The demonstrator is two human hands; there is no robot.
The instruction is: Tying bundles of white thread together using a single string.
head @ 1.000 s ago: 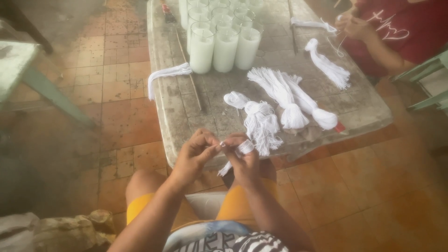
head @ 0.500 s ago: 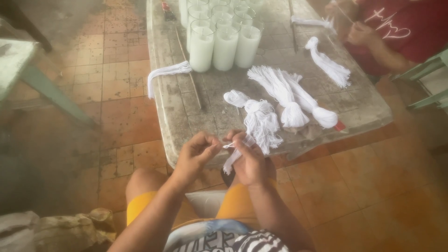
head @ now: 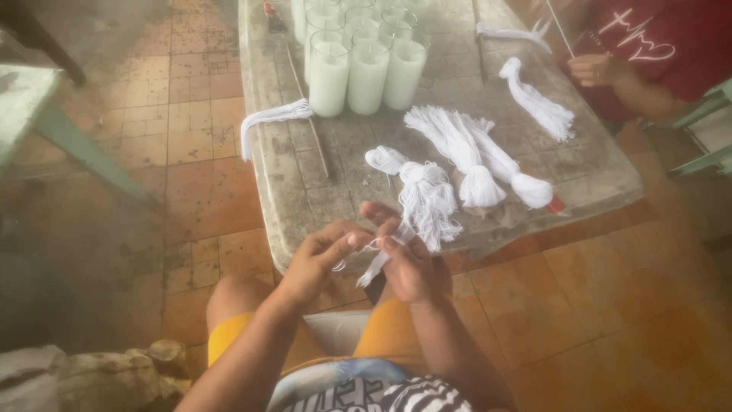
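Note:
My left hand [head: 324, 255] and my right hand [head: 410, 263] meet just in front of the near edge of a worn grey table [head: 301, 202]. Between their fingertips I pinch a short bunch of white string [head: 379, 258], whose loose end hangs down below my right hand. Right behind my hands a tangled bundle of white string [head: 427, 200] lies on the table. Two tied white string bundles [head: 476, 156] lie beyond it to the right.
Several glass jars of white wax [head: 366, 65] stand at the table's middle back. A white string hank [head: 271, 122] hangs over the left edge. Another bundle [head: 537, 107] lies near a person in a red shirt [head: 648, 53] at the far right. Tiled floor surrounds the table.
My hands stay together at the table's edge and have shifted slightly while working the string. The other person's hand at the far right has moved a little.

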